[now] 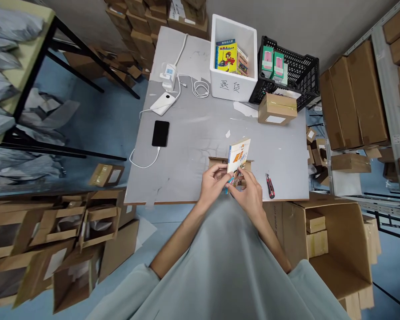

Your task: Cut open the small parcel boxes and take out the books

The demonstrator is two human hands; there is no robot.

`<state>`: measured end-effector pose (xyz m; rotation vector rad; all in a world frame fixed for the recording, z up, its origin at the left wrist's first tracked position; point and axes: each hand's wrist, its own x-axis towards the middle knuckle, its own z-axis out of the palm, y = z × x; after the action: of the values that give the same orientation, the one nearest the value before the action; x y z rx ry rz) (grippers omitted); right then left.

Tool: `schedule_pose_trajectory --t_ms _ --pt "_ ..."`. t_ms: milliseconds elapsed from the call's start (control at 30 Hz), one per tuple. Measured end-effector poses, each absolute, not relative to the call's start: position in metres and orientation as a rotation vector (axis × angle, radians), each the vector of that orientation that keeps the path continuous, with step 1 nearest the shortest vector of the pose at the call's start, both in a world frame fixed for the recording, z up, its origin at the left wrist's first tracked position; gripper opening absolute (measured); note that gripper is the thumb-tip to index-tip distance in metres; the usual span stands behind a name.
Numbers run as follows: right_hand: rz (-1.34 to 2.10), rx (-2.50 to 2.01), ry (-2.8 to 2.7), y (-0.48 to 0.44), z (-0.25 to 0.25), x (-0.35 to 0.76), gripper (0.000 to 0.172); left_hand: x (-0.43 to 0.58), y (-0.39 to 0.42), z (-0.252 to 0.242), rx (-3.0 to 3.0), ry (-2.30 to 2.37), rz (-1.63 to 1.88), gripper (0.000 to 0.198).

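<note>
"Holding what, both hands?"

"Book [238, 156]. Left hand [215, 183]: grip closed on its lower left part. Right hand [249, 191]: grip closed on the lower right. Same book, pinched from both sides."

"Where is it?"

"Above the bench [190, 138], by the near edge, slightly right of that edge's middle. Raised up, a bit tilted, pale cover with orange lettering."

"Anything behind it?"

"Brown cardboard [216, 161], flaps spread, mostly hidden by hands and book. Can't tell its full shape."

"Nearby?"

"Red-and-black cutter [270, 186], right of the right hand, near the bench's near right corner."

"Left side?"

"Black phone [160, 133] near the left edge, cable plugged in. White power bank [163, 103] beyond it, toward the far left corner."

"Far edge?"

"White foam box [234, 87], books [226, 58] inside, one yellow-covered. Just right of it, black crate [307, 82] at the far right corner, green-and-pink boxes [273, 63] inside. Taped carton [278, 108] in front of the crate, near the right edge, white label on its front."
</note>
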<state>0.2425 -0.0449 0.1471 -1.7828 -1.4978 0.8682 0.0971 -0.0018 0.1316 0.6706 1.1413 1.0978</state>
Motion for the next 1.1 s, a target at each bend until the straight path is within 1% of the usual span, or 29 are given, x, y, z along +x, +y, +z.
schedule_pose_trajectory --t_ms 33,67,100,200,267,300,400,467,567,800,867,1000,1033,1100 --pt "0.843 -1.812 -1.518 -0.045 0.145 0.239 0.060 0.101 -0.005 0.132 0.686 1.144 1.099 0.039" --pt "0.821 -1.832 -1.531 -0.045 0.142 0.237 0.061 0.104 -0.008 0.133 0.707 1.155 1.103 0.038" --pt "0.812 -1.842 -1.534 -0.045 0.140 0.236 0.057 0.107 -0.010 0.135 0.735 1.170 1.108 0.037" --pt "0.875 -1.848 -1.490 -0.040 0.134 0.239 0.034 0.110 -0.013 0.136 0.833 1.183 1.100 0.032" --pt "0.995 -1.828 -1.385 -0.035 0.132 0.246 0.024 0.104 -0.011 0.131 0.878 1.192 1.089 0.035" --pt "1.074 -1.787 -1.306 -0.033 0.132 0.250 0.023 0.099 -0.008 0.126 0.894 1.225 1.098 0.039" --pt "1.286 -1.591 -1.064 -0.031 0.136 0.263 0.029 0.078 0.001 0.109 0.890 1.391 1.127 0.057" --pt "1.363 -1.516 -0.972 -0.033 0.141 0.271 0.032 0.064 0.005 0.102 0.834 1.391 1.040 0.061" --pt "1.402 -1.492 -0.925 -0.034 0.148 0.280 0.032 0.052 0.006 0.104 0.760 1.248 0.907 0.056" --pt "1.373 -1.483 -0.933 -0.028 0.137 0.289 0.035 0.060 0.002 0.124 0.791 1.254 0.988 0.041" --pt "1.312 -1.513 -0.955 -0.028 0.131 0.289 0.038 0.063 0.001 0.125 0.816 1.276 1.025 0.038" --pt "0.956 -1.665 -1.009 -0.031 0.127 0.283 0.043 0.069 -0.001 0.125 0.952 1.404 1.111 0.030" --pt "0.929 -1.677 -1.015 -0.033 0.128 0.280 0.042 0.071 -0.002 0.126 1.005 1.441 1.129 0.027" --pt "1.034 -1.635 -1.006 -0.036 0.130 0.271 0.040 0.076 -0.004 0.126 1.112 1.501 1.162 0.021"
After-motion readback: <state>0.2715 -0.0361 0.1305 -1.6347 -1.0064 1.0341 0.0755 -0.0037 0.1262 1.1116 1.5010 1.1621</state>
